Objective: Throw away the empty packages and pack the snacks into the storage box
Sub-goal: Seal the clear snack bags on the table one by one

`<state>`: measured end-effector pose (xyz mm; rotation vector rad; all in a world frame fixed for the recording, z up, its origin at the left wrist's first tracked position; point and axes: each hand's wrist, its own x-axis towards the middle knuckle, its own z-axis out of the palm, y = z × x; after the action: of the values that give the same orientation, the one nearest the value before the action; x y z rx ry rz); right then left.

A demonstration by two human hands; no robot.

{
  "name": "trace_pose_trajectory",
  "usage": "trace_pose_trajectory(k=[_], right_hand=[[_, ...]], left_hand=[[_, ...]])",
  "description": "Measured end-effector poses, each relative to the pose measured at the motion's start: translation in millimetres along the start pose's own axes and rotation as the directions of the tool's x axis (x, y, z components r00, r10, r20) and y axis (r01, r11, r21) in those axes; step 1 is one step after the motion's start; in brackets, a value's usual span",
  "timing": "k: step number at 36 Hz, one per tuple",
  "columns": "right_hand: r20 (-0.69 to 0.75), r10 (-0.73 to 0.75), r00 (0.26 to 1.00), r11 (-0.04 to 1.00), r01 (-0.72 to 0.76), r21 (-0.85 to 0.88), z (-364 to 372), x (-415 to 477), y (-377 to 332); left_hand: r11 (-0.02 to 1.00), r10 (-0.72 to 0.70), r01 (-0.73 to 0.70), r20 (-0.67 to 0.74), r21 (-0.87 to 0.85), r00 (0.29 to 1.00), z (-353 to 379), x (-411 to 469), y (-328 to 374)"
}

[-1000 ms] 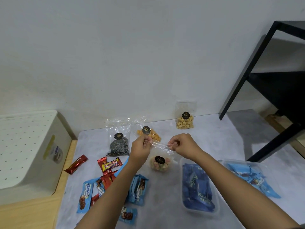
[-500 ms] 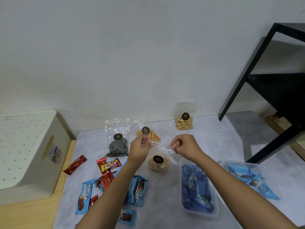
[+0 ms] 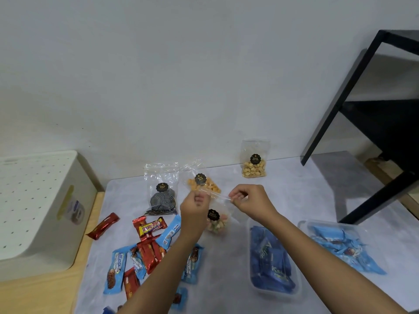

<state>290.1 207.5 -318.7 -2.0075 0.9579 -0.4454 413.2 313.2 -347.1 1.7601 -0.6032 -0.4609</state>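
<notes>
My left hand [image 3: 195,205] and my right hand [image 3: 251,200] pinch the two ends of the top edge of a clear snack bag [image 3: 216,223], which hangs between them above the table with pastel sweets and a black sticker at its bottom. To the right, a clear storage box [image 3: 274,291] holds dark blue packets. A second clear box [image 3: 303,225] farther right holds light blue packets. Red and blue wrapped bars [image 3: 147,245] lie scattered at the lower left.
Three more clear bags stand or lie near the wall: black spirals [image 3: 162,196], orange pieces [image 3: 204,184], yellow puffs [image 3: 254,165]. A white perforated bin [image 3: 34,211] sits at the left, a lone red bar [image 3: 103,225] beside it. A black frame [image 3: 371,132] stands at the right.
Both hands keep their pinch on the bag's top edge and have barely moved; the bag stays stretched between them.
</notes>
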Motion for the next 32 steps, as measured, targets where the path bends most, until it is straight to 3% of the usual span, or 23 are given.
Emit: trace_pose_trajectory(k=[8,16,26,32], right_hand=[[0.118,-0.069,0.991,0.997,0.072,-0.025,-3,-4,6],[0.218,-0.030,0.976,0.998,0.017,0.058,-1,-7,2],[0.237,0.048,0.970,0.990,-0.077,0.116,3,-4,-9],[0.125,0.132,0.983,0.981,-0.148,0.123,9,-3,-5]], left_hand=[[0.979,-0.146,0.154,0.065,-0.130,0.987,6,0,-4],[0.948,-0.140,0.200,0.237,-0.249,0.961,2,3,-6],[0.955,-0.079,0.178,0.374,-0.237,0.924,-5,6,-7],[0.976,-0.053,0.140,0.438,-0.168,0.898,-8,5,-5]])
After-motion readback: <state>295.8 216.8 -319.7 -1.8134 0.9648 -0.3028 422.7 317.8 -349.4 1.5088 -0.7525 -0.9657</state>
